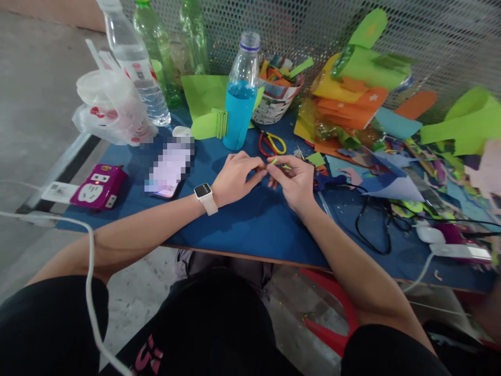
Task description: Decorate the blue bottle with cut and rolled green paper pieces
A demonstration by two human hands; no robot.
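Note:
My left hand [238,177], with a watch on its wrist, is closed in a pinch over the blue table [242,219]. Whatever lies between its fingertips is too small to make out. Fingertip to fingertip with it, my right hand [293,180] pinches a small light-green paper strip [274,161]. Just behind both hands lie scissors [272,143] with red and yellow handles. A bottle of blue liquid [239,104] stands upright beyond my left hand, with a folded green paper piece [211,124] against its left side.
A phone [170,167], a purple power socket [97,188] and a bagged cup [111,104] occupy the left. Clear bottles [136,68] stand behind. A paper-strip basket [274,102] sits at the back. Paper scraps [430,177] and a black cable [376,245] cover the right.

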